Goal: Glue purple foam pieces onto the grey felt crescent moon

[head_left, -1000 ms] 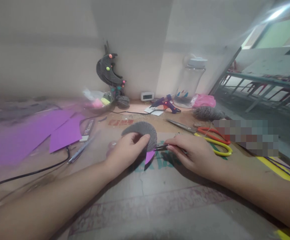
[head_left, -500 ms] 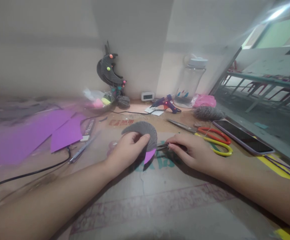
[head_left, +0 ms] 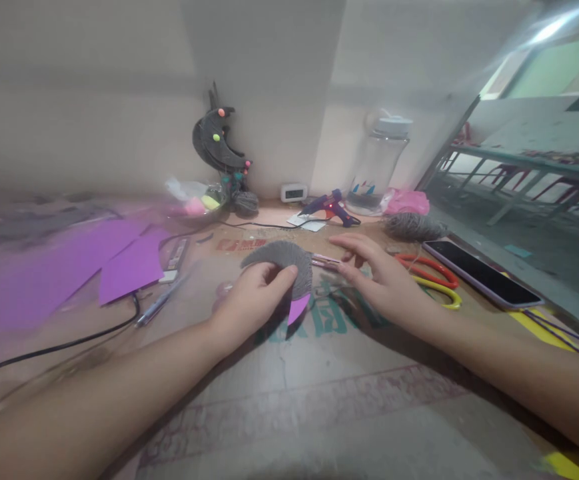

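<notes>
My left hand (head_left: pixel 253 295) is closed on a grey yarn-wrapped half-disc (head_left: pixel 283 257), thumb on top, pressing it to the cardboard work surface. A purple paper tip (head_left: pixel 298 309) sticks out under the disc. My right hand (head_left: pixel 376 275) hovers just right of the disc. Its fingers pinch a thin pinkish tool (head_left: pixel 325 261) whose tip touches the disc's right edge. I cannot make out what the tool is.
Red and yellow scissors (head_left: pixel 432 277) and a phone (head_left: pixel 480 273) lie to the right. A glue gun (head_left: pixel 332 206), clear jar (head_left: pixel 380 167), grey yarn ball (head_left: pixel 412 227), small clock (head_left: pixel 294 193) and black crescent ornament (head_left: pixel 216 140) stand behind. Purple sheets (head_left: pixel 129 267), pen (head_left: pixel 162 303) and cable (head_left: pixel 59 347) lie left.
My right hand has lifted and moved up and away along the disc's right edge, carrying the thin tool from the lower edge to the upper right. My left hand stayed put.
</notes>
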Available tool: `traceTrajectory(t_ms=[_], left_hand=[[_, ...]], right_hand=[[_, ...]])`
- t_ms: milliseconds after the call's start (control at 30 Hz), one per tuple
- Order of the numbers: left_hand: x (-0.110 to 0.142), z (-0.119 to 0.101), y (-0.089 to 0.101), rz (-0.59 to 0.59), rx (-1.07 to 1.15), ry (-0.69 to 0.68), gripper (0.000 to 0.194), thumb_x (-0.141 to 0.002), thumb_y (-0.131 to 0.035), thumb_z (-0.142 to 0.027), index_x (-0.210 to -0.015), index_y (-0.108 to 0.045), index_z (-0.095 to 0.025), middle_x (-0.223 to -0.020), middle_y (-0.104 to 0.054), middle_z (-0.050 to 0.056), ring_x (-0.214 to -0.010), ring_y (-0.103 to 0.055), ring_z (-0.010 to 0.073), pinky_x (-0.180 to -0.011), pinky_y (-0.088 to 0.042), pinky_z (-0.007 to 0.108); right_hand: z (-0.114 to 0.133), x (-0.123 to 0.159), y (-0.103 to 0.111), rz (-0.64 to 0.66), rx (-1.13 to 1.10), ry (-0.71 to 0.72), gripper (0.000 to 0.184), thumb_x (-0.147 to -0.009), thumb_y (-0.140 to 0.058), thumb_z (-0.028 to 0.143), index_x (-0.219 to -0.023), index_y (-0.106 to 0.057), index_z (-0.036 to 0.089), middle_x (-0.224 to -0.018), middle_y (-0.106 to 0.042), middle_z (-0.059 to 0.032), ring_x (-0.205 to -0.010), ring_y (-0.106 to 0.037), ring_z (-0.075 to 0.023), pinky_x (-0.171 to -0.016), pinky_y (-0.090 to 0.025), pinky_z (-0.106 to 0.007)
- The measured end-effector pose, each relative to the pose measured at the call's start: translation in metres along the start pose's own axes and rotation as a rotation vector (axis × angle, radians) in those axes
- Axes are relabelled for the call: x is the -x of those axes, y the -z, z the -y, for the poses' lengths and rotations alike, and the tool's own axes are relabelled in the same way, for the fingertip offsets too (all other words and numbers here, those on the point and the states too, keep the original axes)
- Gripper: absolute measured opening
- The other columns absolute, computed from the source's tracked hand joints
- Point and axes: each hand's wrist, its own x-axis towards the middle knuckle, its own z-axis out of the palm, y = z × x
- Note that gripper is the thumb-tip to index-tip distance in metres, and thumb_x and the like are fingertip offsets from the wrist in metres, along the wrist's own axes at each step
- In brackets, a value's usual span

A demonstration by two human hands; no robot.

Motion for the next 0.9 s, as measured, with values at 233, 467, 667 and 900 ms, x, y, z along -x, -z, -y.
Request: traceTrajectory(t_ms=[233, 467, 667, 900], left_hand=[[0.006, -0.005, 0.0, -0.015, -0.046, -0.002, 0.038, -0.085, -0.054, -0.052, -0.08, -0.069, -0.018, -0.084, -0.075, 0.004, -0.081, -0.067, 0.0227, -0.07, -0.047, 0.029], [0.006, -0.006, -0.001, -0.004, -0.04, -0.028, 0.035, -0.086, -0.054, -0.05, -0.084, -0.071, -0.019, -0.086, -0.076, 0.003, -0.08, -0.068, 0.0222, -0.07, -0.048, 0.028], [0.007, -0.006, 0.0, -0.002, -0.082, -0.044, 0.036, -0.087, -0.053, -0.05, -0.083, -0.072, -0.02, -0.081, -0.075, 0.002, -0.076, -0.067, 0.0215, -0.068, -0.047, 0.028], [0.008, -0.006, 0.001, -0.009, -0.137, -0.034, 0.039, -0.086, -0.053, -0.053, -0.081, -0.072, -0.019, -0.08, -0.075, 0.004, -0.076, -0.067, 0.0222, -0.069, -0.048, 0.028]], right_hand=[[0.031, 0.014, -0.013, 0.231, -0.648, -0.327, 0.047, -0.086, -0.062, 0.026, -0.131, -0.05, 0.022, -0.133, -0.059, -0.0133, -0.049, -0.052, -0.0036, -0.044, -0.046, -0.023], [0.034, 0.015, -0.017, 0.362, -0.814, -0.38, 0.054, -0.085, -0.064, 0.026, -0.137, -0.046, 0.022, -0.136, -0.054, -0.0148, -0.05, -0.056, -0.0015, -0.045, -0.049, -0.02], [0.033, 0.018, -0.019, 0.347, -0.899, -0.526, 0.057, -0.083, -0.068, 0.029, -0.136, -0.046, 0.023, -0.104, -0.062, -0.0057, -0.052, -0.06, -0.0079, -0.04, -0.051, -0.022], [0.033, 0.016, -0.02, 0.436, -0.849, -0.465, 0.057, -0.082, -0.069, 0.026, -0.136, -0.05, 0.022, -0.083, -0.058, 0.0017, -0.046, -0.048, -0.0032, -0.038, -0.037, -0.016]])
